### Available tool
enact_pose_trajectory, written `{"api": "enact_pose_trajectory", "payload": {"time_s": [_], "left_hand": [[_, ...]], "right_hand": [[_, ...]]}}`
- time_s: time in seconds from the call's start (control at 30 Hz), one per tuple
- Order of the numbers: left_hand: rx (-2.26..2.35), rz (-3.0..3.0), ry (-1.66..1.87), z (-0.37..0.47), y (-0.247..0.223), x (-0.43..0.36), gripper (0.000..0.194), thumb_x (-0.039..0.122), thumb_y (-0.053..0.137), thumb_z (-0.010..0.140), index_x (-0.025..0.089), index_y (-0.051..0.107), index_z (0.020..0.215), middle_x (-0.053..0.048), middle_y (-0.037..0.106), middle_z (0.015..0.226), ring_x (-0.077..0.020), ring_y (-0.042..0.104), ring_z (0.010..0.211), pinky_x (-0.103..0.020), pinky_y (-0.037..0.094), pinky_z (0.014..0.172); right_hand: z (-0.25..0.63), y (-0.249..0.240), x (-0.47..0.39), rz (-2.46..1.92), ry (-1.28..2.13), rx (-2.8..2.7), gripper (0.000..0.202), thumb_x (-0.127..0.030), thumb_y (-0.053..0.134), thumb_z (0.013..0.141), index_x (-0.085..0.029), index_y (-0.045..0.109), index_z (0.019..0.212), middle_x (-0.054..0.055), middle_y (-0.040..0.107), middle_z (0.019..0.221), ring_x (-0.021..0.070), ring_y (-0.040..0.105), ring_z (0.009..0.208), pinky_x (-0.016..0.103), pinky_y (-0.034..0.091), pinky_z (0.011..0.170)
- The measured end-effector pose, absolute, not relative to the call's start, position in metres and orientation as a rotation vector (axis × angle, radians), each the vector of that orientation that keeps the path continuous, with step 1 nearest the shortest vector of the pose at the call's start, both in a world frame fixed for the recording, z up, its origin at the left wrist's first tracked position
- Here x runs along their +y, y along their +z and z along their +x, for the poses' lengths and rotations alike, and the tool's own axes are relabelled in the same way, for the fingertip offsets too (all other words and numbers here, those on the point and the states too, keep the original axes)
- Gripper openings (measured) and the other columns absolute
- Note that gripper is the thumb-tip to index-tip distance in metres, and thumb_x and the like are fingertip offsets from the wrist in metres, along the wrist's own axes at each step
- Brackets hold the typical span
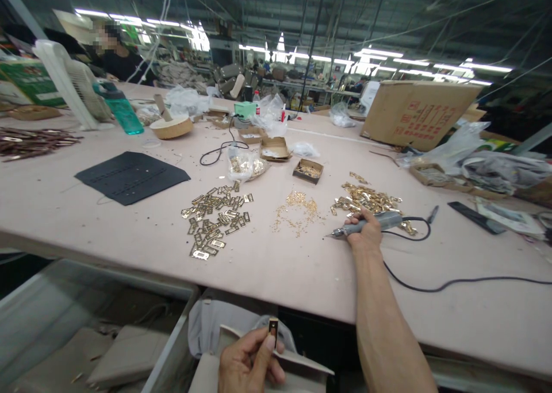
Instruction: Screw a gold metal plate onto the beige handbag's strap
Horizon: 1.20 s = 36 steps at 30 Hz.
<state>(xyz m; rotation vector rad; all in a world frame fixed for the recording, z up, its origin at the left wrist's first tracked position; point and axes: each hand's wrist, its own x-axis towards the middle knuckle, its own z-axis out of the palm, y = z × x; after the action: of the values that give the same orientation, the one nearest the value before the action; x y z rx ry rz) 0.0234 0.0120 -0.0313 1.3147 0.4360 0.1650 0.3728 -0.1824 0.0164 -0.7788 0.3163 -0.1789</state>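
At the bottom centre, my left hand (252, 358) pinches a small gold metal plate (273, 326) upright, over a beige fabric piece (302, 363) below the table edge. My right hand (366, 230) is wrapped round a grey electric screwdriver (388, 219) on the right side of the table; its tip points left. Just behind that hand lies a heap of gold metal parts (366, 196). Tiny gold screws (297, 209) are scattered left of the tool. Further left, flat gold plates (215, 218) lie in a loose pile.
Behind the screws stands a small box (307, 170) beside a plastic bag (240, 164). A black sheet (131, 176), teal bottle (123, 108) and white fan (69, 85) are left. A black cable (457, 282) crosses the right side. A bin (172, 330) stands lower left; a person (125, 60) is behind.
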Motion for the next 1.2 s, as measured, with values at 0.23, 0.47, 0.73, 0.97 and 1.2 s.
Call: {"api": "enact_pose_trajectory", "payload": {"time_s": [0.23, 0.47, 0.73, 0.97, 1.2], "left_hand": [[0.442, 1.315, 0.171, 0.023, -0.032, 0.012, 0.048, 0.061, 0.073, 0.086, 0.013, 0.077, 0.086, -0.007, 0.068, 0.055, -0.0153, 0.062, 0.045, -0.017, 0.05, 0.048], [0.45, 1.317, 0.167, 0.023, -0.029, 0.011, 0.051, 0.064, 0.072, 0.086, 0.013, 0.077, 0.084, -0.007, 0.066, 0.051, -0.0144, 0.061, 0.044, -0.016, 0.049, 0.048], [0.456, 1.316, 0.195, 0.023, -0.029, 0.011, 0.05, 0.062, 0.074, 0.084, 0.013, 0.077, 0.086, -0.007, 0.068, 0.055, -0.0151, 0.062, 0.045, -0.017, 0.05, 0.046], [0.469, 1.345, 0.198, 0.023, -0.03, 0.01, 0.051, 0.064, 0.073, 0.084, 0.013, 0.077, 0.084, -0.007, 0.067, 0.053, -0.0152, 0.061, 0.044, -0.017, 0.051, 0.046], [0.46, 1.348, 0.193, 0.023, -0.032, 0.01, 0.05, 0.063, 0.072, 0.086, 0.013, 0.077, 0.085, -0.007, 0.066, 0.051, -0.0155, 0.061, 0.044, -0.017, 0.051, 0.046]], "right_hand": [[0.372, 0.018, -0.181, -0.79, -0.188, 0.325, 0.033, -0.033, 0.078, 0.08, -0.02, 0.049, 0.083, -0.007, 0.049, 0.065, 0.0074, 0.045, 0.047, 0.02, 0.048, 0.042], [0.371, 0.02, -0.178, -0.786, -0.196, 0.332, 0.034, -0.033, 0.079, 0.078, -0.019, 0.048, 0.083, -0.007, 0.05, 0.064, 0.0077, 0.046, 0.047, 0.02, 0.047, 0.041], [0.37, 0.021, -0.175, -0.796, -0.189, 0.341, 0.037, -0.034, 0.08, 0.079, -0.018, 0.047, 0.081, -0.007, 0.05, 0.064, 0.0077, 0.046, 0.045, 0.019, 0.045, 0.04], [0.368, 0.023, -0.172, -0.802, -0.207, 0.35, 0.038, -0.035, 0.082, 0.079, -0.018, 0.048, 0.08, -0.006, 0.051, 0.064, 0.008, 0.046, 0.046, 0.02, 0.046, 0.041], [0.367, 0.024, -0.169, -0.793, -0.214, 0.361, 0.038, -0.034, 0.08, 0.081, -0.018, 0.047, 0.077, -0.006, 0.051, 0.064, 0.0081, 0.046, 0.047, 0.022, 0.047, 0.042]]}}
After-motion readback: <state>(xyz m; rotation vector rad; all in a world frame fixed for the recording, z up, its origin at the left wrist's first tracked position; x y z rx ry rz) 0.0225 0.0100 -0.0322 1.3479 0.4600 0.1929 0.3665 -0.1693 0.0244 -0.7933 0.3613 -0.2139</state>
